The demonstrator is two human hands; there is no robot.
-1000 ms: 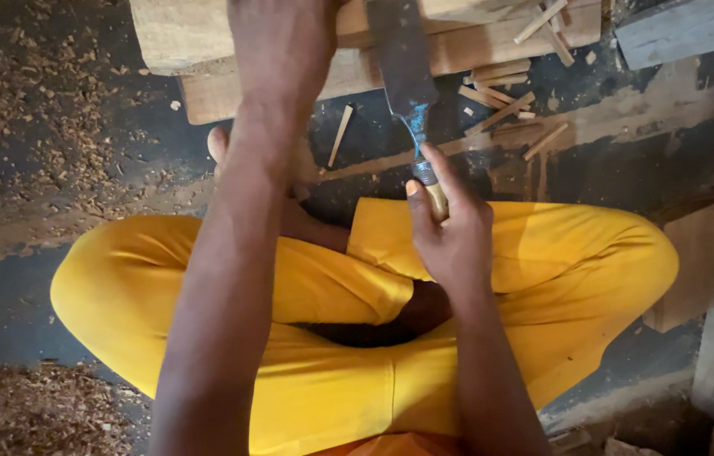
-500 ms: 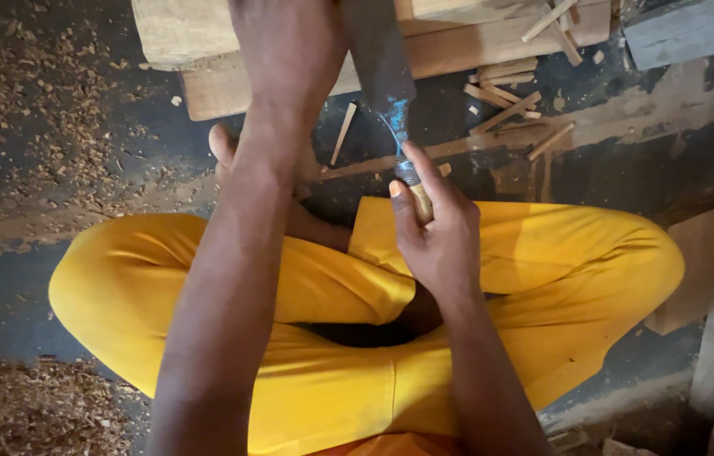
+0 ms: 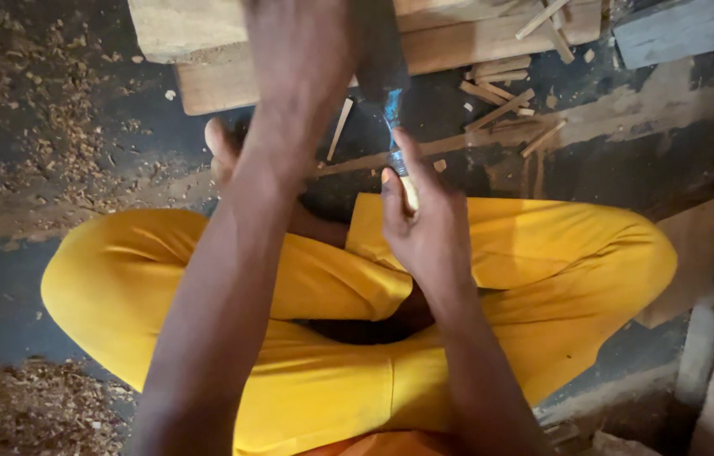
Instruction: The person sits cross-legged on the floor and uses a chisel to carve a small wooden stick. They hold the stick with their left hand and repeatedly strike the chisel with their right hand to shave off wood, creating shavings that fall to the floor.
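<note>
Since a second ago, tool blade [image 3: 381, 51] has swung left, closer to my left hand [image 3: 302, 51], and sits more upright. Right hand [image 3: 425, 224] stays clenched on the pale handle [image 3: 408, 192], thumb up the blue ferrule for control. Left hand is pressed down on the wood block [image 3: 205, 84] to steady it; its fingers are out of frame, so I cannot tell the grip. I sit cross-legged so the block stays close on the floor [image 3: 53, 110].
</note>
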